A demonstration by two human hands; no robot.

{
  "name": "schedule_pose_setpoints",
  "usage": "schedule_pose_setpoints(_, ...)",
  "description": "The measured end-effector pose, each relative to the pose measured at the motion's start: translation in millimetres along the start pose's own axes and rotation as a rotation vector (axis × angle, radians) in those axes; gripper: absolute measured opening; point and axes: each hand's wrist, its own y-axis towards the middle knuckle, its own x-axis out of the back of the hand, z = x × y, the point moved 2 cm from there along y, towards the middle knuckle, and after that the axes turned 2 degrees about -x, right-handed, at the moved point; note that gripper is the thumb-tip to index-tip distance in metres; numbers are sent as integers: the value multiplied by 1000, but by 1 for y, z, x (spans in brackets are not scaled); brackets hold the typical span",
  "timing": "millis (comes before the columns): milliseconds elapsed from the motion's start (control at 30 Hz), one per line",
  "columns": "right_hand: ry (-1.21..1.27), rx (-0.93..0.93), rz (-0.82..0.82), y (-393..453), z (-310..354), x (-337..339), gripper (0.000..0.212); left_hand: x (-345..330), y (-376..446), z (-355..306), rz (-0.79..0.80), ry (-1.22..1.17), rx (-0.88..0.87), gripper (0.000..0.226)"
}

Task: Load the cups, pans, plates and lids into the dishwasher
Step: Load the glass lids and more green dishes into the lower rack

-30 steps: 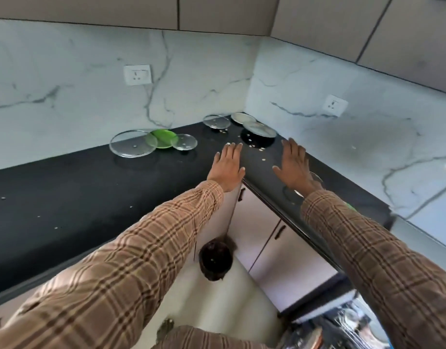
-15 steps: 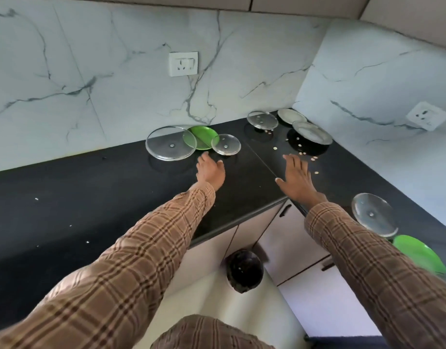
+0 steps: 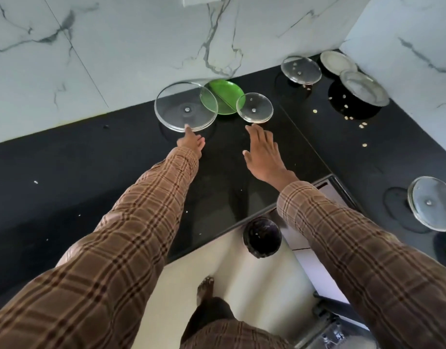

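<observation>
Left hand seemingly touches large glass lid, lying flat.

Large clear glass lid: round, small metal centre fitting, lying flat on the black counter by the wall, its right edge overlapping the green plate.

Green plate: round, glossy, lying against the wall between two lids.

Small clear glass lid: flat, overlapping the green plate's right side.

Corner group: one glass lid, two pale plates.

Right edge: another glass lid, tilted.
</observation>
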Motion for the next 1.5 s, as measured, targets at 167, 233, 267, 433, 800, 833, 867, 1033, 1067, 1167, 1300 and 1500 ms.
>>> schedule_pose_setpoints(167, 28, 22, 11, 12, 9, -21, 64, -1, 36, -7, -17, -74, -10, 51)
schedule_pose_setpoints(233, 66, 19, 9, 16, 14, -26, 63, -4, 45, -5, -37, -105, -54, 35)
schedule_pose_setpoints(267, 79, 21, 1, 16, 15, -27, 63, -4, 47, -1, -27, -125, -58, 26)
schedule_pose_setpoints(433, 115, 4, -9, 4, 4, -24, 64, 2, 42, 21, -2, -198, -59, 25)
schedule_pose_setpoints(800, 373, -417, -219, -58, -102, 74, 81, -71, -86, 73, 531, 363, -127, 30)
schedule_pose_setpoints(833, 388, -469, -257, -70, -116, 83, 82, -85, -99, 79, 583, 455, -143, 29)
schedule_pose_setpoints(867, 398, -530, -312, -90, -135, 94, 82, -105, -118, 92, 648, 548, -160, 26)
schedule_pose_setpoints(1033, 482, -776, -578, -212, -224, 131, 75, -183, -234, 169, 954, 936, -260, 14)
schedule_pose_setpoints(1067, 509, -832, -637, -241, -240, 136, 70, -194, -259, 189, 999, 995, -286, 16)
schedule_pose_setpoints(1167, 537, -1000, -757, -343, -293, 142, 45, -219, -328, 266, 1173, 1185, -360, 18)
schedule_pose_setpoints(1300, 494, -1246, -710, -511, -343, 126, 28, -217, -412, 391, 1375, 1418, -369, 19)
schedule_pose_setpoints(1500, 437, -1566, -711, -729, -345, 62, 21, -156, -523, 563, 1667, 1598, -381, 25)
